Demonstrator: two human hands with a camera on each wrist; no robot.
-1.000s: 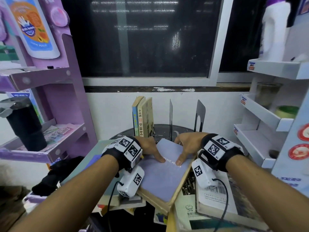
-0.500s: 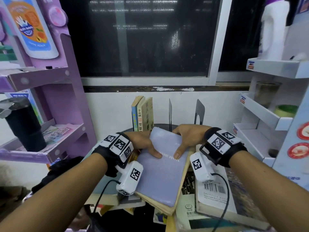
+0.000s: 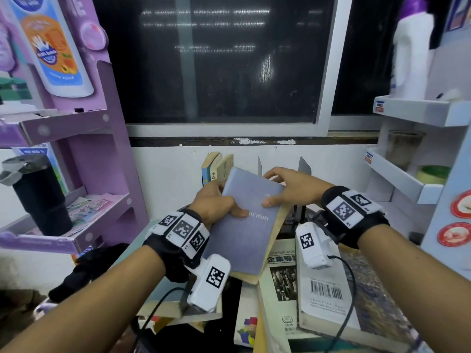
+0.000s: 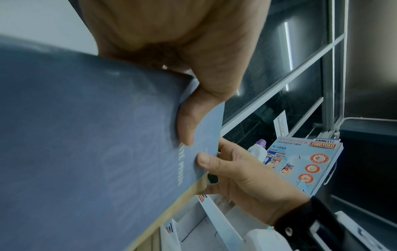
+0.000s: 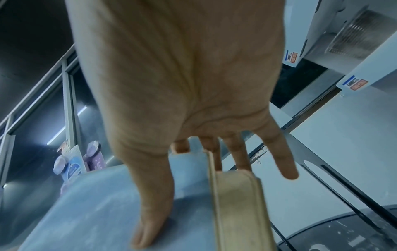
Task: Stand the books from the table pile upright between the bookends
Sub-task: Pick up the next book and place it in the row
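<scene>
Blue-grey book [image 3: 244, 220]: held in mid-frame of the head view, tilted with its far end raised, cover facing up, yellowed page edge on its right side; it sits above the pile, just in front of the standing books.
Left hand [image 3: 216, 203]: clamped on the book's left edge; thumb lies across the cover, and the fingers [image 4: 187, 125] curl round the edge, seen close in the left wrist view.
Right hand [image 3: 293, 187]: grips the book's upper right corner; thumb pressed flat on the cover, fingers [image 5: 236, 152] reaching over the far edge behind the pages, little finger sticking out free.
Book relative to the fingers: pinched between the two hands, thumbs nearly meeting on the cover by the printed title.
Standing books [image 3: 219, 166]: three or so upright behind the held book, centre of the frame, against the white wall.
Bookends [image 3: 304, 165]: thin metal plates, upright, just right of the standing books, partly hidden by the right hand.
Pile [image 3: 326, 291]: books and papers lying flat on the tabletop, lower right of the frame, one with a barcode showing.
Purple shelf [image 3: 76, 123]: left of the frame, with a black flask [image 3: 38, 194] on it.
White shelf [image 3: 420, 113]: right of the frame.
</scene>
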